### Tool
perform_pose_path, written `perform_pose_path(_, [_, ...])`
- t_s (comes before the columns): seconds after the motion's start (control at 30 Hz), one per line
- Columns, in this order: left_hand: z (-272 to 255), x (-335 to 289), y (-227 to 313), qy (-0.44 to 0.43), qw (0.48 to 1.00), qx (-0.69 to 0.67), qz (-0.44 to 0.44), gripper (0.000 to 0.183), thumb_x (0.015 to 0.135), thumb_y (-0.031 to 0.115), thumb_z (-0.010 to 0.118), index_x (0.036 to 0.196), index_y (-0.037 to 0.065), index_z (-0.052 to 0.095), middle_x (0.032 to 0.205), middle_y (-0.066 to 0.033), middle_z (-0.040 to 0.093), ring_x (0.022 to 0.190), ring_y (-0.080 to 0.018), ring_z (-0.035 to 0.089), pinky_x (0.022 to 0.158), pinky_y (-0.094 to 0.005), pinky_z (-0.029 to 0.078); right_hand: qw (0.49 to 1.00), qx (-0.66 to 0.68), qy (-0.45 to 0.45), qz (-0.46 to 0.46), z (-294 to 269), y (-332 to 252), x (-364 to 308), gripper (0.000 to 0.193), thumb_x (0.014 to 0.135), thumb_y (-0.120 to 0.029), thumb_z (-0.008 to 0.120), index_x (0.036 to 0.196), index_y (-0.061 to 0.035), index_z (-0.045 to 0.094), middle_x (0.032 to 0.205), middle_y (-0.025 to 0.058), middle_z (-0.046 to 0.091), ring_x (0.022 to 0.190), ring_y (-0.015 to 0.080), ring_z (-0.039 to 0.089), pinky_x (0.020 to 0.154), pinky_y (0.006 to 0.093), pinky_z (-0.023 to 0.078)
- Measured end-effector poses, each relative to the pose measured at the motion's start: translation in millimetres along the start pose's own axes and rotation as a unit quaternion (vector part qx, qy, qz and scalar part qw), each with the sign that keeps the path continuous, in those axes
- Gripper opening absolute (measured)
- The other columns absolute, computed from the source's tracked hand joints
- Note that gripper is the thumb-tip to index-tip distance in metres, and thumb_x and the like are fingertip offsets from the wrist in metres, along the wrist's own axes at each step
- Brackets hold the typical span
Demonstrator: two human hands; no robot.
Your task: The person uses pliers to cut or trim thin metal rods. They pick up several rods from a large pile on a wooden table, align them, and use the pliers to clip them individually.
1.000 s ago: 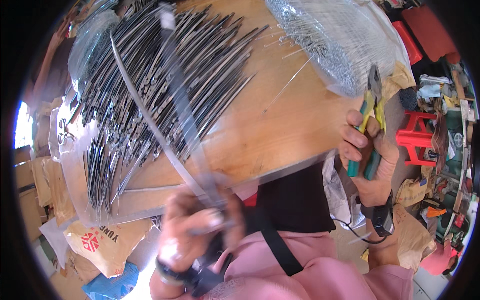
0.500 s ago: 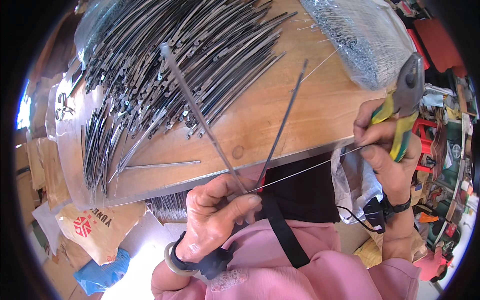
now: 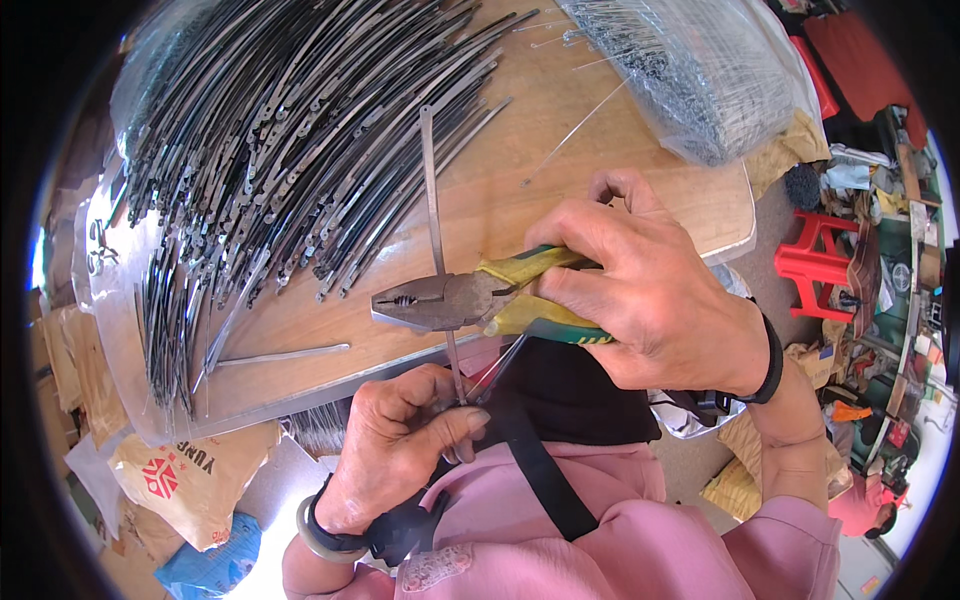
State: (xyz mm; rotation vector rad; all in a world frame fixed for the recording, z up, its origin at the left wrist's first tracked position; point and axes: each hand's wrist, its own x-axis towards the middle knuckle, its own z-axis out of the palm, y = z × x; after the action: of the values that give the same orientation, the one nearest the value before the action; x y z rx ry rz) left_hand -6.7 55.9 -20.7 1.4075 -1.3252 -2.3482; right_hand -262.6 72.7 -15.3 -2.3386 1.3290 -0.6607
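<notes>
My left hand [image 3: 400,435] is closed, thumb pressed against the fingers, on the lower end of a slender metal strip [image 3: 430,180]. That strip rises away from me and has a hole near its far tip. A second, darker strip [image 3: 508,358] leaves the same pinch toward the right, partly hidden behind the pliers. My right hand [image 3: 660,290] is wrapped round the yellow-green handles of a pair of pliers [image 3: 430,303]. Their jaws point left and cross in front of the first strip, a little above my left hand. Whether the jaws touch it I cannot tell.
A large heap of dark metal strips [image 3: 290,150] covers the left of the wooden table [image 3: 580,130]. Thin looped wires lie in a plastic bag [image 3: 710,90] at the far right, one loose wire [image 3: 575,135] beside it. A red stool [image 3: 815,265] stands beyond the table's right edge.
My right hand has swung left with the pliers, from the right side to above my left hand. The wire stretched between my hands no longer shows that way. The first strip is now more upright.
</notes>
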Motion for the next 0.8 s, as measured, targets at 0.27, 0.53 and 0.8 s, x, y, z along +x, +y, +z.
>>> perform_pose_path(0.27, [-25.2,8.1,9.9,-0.015,0.992,-0.007,0.125,0.034,0.084,-0.014,0.055,0.117,-0.006,0.062,0.083,-0.0082,0.069,0.081,-0.017,0.067,0.078,-0.0291,0.054,0.999,-0.007,0.038,-0.006,-2.9,-13.1,-2.3,0.032,0.05,-0.01,0.065,0.08,0.0001,0.063,0.1,0.0132,0.056,0.078,0.029,0.054,0.081,0.0457,0.035])
perform_pose_path(0.53, [-14.6,22.0,8.6,-0.099,0.981,0.08,0.149,0.024,0.084,0.004,0.065,0.107,0.0,0.066,0.087,-0.009,0.069,0.076,-0.0148,0.066,0.07,-0.0275,0.052,1.0,0.016,0.015,-0.012,-1.4,-29.5,0.2,0.025,0.059,-0.02,0.064,0.079,-0.0044,0.065,0.095,0.0109,0.057,0.074,0.0245,0.055,0.077,0.0459,0.033])
perform_pose_path(0.8, [0.8,10.1,-2.9,-0.06,0.974,-0.217,-0.04,0.02,0.091,0.012,0.059,0.107,0.0,0.062,0.073,-0.0064,0.06,0.055,-0.0127,0.054,0.052,-0.025,0.042,0.997,-0.032,0.061,-0.017,14.1,-24.1,1.3,0.022,0.061,-0.019,0.068,0.078,-0.0053,0.065,0.1,0.0073,0.059,0.088,0.0258,0.057,0.084,0.049,0.034])
